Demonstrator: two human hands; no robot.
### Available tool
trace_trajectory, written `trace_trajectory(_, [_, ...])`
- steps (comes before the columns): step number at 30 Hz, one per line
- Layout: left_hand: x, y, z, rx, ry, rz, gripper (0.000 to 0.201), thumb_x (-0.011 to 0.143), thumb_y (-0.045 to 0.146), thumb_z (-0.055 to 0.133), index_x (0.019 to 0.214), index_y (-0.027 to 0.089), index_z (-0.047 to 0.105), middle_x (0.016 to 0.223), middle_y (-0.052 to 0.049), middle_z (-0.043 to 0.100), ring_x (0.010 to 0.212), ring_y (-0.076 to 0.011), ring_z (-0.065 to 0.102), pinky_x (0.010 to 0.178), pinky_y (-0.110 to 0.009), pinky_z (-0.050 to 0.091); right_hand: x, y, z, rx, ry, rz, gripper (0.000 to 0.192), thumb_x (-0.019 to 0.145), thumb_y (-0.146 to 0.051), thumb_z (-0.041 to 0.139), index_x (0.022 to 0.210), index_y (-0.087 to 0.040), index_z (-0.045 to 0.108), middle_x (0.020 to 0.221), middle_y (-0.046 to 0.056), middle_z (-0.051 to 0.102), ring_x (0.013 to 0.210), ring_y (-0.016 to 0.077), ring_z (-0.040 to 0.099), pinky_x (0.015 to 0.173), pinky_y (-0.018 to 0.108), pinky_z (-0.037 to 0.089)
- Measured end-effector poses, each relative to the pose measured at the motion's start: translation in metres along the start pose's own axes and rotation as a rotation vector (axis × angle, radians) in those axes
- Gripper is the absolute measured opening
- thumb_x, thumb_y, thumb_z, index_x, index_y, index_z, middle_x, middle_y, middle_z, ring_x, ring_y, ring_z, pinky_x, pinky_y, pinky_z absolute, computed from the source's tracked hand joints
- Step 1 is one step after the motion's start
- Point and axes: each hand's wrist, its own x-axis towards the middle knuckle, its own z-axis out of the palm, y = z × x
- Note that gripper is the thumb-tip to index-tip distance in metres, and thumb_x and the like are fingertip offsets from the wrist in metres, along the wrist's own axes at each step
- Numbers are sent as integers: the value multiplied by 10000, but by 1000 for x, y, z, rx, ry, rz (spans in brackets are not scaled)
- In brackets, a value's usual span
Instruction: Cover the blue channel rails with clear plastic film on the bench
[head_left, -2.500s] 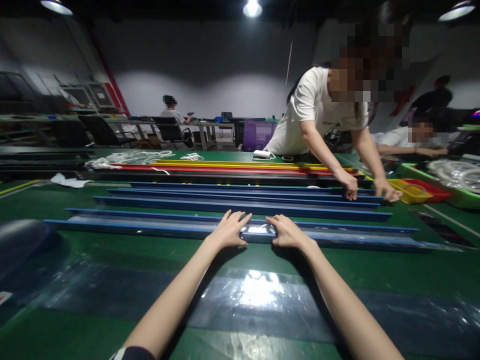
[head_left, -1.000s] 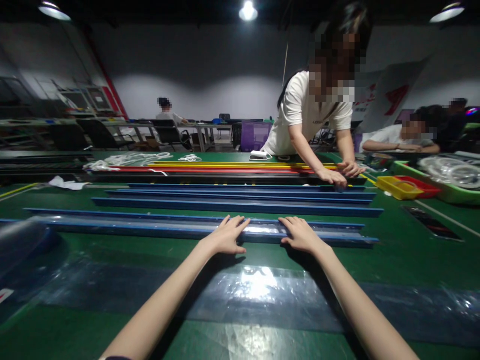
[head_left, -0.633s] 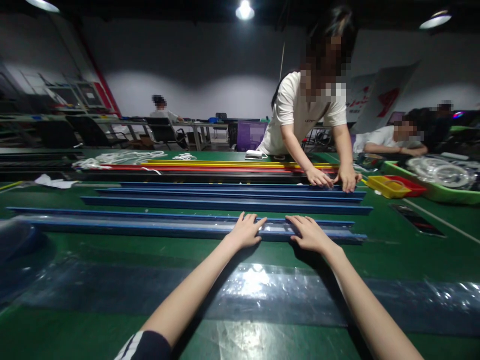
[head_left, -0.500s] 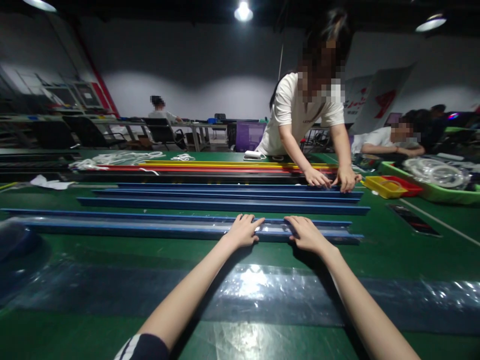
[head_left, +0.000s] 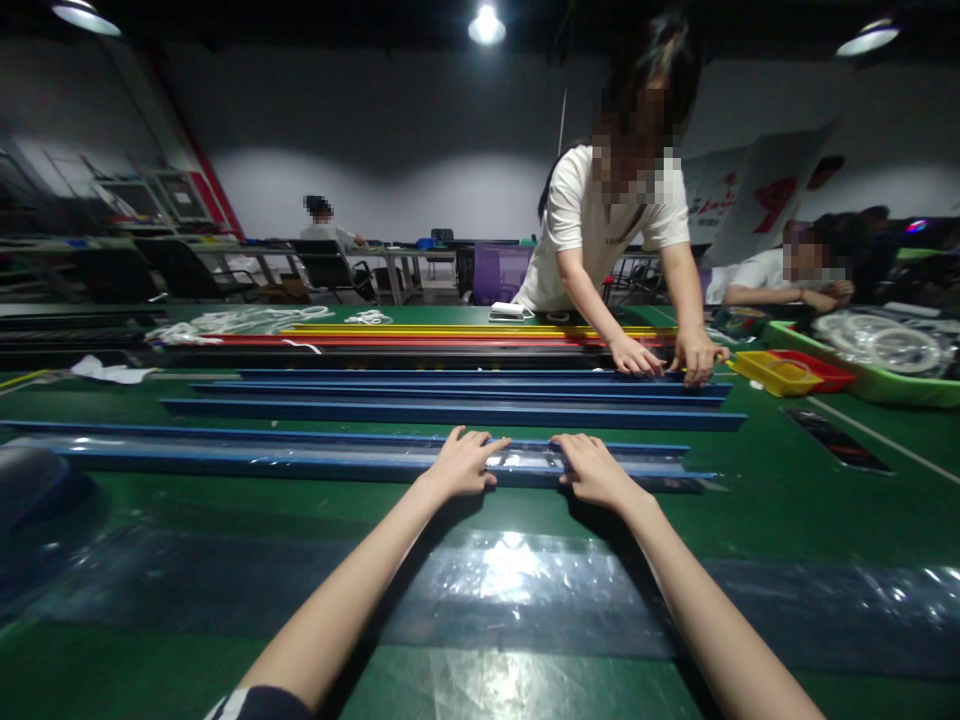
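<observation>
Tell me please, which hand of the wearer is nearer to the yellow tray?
Right. The right hand rests on the nearest blue rail, on the side toward the yellow tray; the left hand lies farther away.

Workshop or factory hall: wide green worktop (head_left: 787,500) carrying long blue rails (head_left: 450,412), with red and yellow rails (head_left: 450,334) toward its far edge; parts bins (head_left: 780,372) at the right edge; high ceiling lamps (head_left: 486,24); co-workers at benches.
</observation>
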Motion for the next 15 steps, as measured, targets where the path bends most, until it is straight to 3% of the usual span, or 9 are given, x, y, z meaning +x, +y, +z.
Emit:
trace_trajectory(7, [-21,-24,-8,-7,-38,-54,632,749,377,580,1331,353,333,1312,-78,449,1194,-256,414,1011,-474,205,14,-19,6,53,-5,-34,578,751,-246,525,1298,-164,357,1273,125,479,1167,222,401,954,382,285])
trace_trajectory(12, [-28,-32,-8,-12,-44,-80,626,763,367,565,1339,359,320,1340,-77,422,1218,-257,390,1006,-464,217,5,-8,8,54,34,-44,598,763,-307,529,1320,-178,355,1373,148,376,1264,229,323,1008,416,255])
trace_trajectory(15, [-29,-33,-7,-23,-52,-87,624,776,362,551,1348,358,303,1352,-71,407,1234,-249,371,1008,-450,223,-7,7,5,8,40,-19,585,769,-314,520,1316,-175,365,1367,146,388,1266,231,322,1025,434,234])
